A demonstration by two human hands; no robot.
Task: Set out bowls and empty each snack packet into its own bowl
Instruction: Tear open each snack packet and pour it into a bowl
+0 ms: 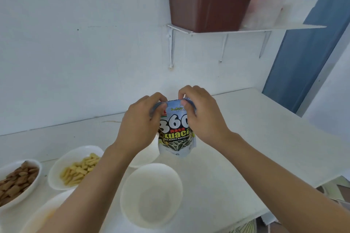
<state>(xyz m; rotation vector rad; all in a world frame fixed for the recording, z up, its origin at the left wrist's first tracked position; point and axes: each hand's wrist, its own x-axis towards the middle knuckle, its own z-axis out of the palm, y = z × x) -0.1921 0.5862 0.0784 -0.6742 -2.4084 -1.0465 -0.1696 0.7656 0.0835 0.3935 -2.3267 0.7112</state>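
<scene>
The person holds a sunflower seed packet (176, 132) upright above the white counter (246, 138), left hand (141, 121) and right hand (201, 117) each pinching its sealed top edge. The step appears to be tearing it open; next comes tipping it into the empty bowl (151, 195) below. Legible print: "360", "RASA", "KUACI", "BIJI BUNGA MATAHARI".

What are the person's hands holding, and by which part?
Both the left hand and right hand pinch the sunflower seed packet at its top edge.
</scene>
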